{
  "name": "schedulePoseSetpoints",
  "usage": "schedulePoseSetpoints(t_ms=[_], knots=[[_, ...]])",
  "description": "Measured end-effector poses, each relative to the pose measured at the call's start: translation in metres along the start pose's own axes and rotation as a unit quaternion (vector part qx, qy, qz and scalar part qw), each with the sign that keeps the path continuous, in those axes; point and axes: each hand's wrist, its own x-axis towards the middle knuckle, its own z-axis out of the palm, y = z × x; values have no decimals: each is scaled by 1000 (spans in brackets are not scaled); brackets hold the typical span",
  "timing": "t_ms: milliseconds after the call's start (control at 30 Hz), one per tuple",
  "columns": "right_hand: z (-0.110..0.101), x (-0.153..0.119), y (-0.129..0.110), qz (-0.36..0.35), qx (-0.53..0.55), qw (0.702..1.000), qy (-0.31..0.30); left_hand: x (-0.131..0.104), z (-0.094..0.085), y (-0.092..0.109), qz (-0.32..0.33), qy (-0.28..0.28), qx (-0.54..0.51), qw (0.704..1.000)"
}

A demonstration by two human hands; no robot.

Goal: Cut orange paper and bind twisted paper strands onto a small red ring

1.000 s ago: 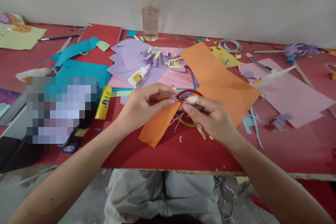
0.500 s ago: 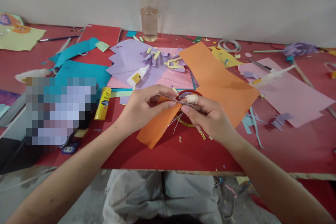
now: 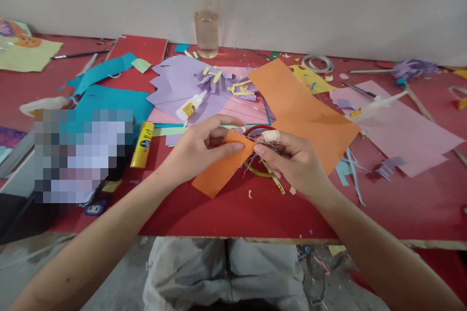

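Note:
Between both hands is a strip of orange paper [image 3: 215, 175], tilted toward me. My left hand [image 3: 204, 148] pinches its upper part, thumb lying on the front and fingers behind. My right hand [image 3: 292, 155], with a white wrapping on one finger, pinches the strip's right corner between thumb and forefinger. Thin silvery twisted strands [image 3: 249, 167] run along the strip's top edge and hang below the right fingers. Behind the hands lies a ring-shaped thing, with a dark red arc [image 3: 257, 129] above and a yellow part [image 3: 260, 173] below, mostly hidden.
A yellow glue stick [image 3: 142, 146] and a small white glue bottle [image 3: 190, 106] lie nearby. A large orange sheet [image 3: 306, 112] and a pink sheet [image 3: 408, 131] cover the right side. A tall bottle of liquid [image 3: 206, 29] stands at the wall. A blurred-out patch [image 3: 87, 155] is at left.
The orange strip has come up over the silvery strands and now spans between both thumbs. My right hand has shifted slightly and grips the strip's corner.

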Motion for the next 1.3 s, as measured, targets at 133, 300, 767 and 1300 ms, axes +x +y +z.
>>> schedulePoseSetpoints(t_ms=[133, 300, 767, 1300], knots=[[-1, 0, 1, 7, 6, 1000, -4, 1, -1, 0, -45, -11, -40, 998], [-3, -1, 2, 25, 39, 999, -3, 3, -2, 4, -45, 0, -91, 995], [-1, -1, 2, 31, 55, 998, -24, 1, 1, 5, -7, 5, -81, 997], [0, -2, 0, -5, -16, 999, -28, 0, -1, 6, -1, 19, -32, 999]])
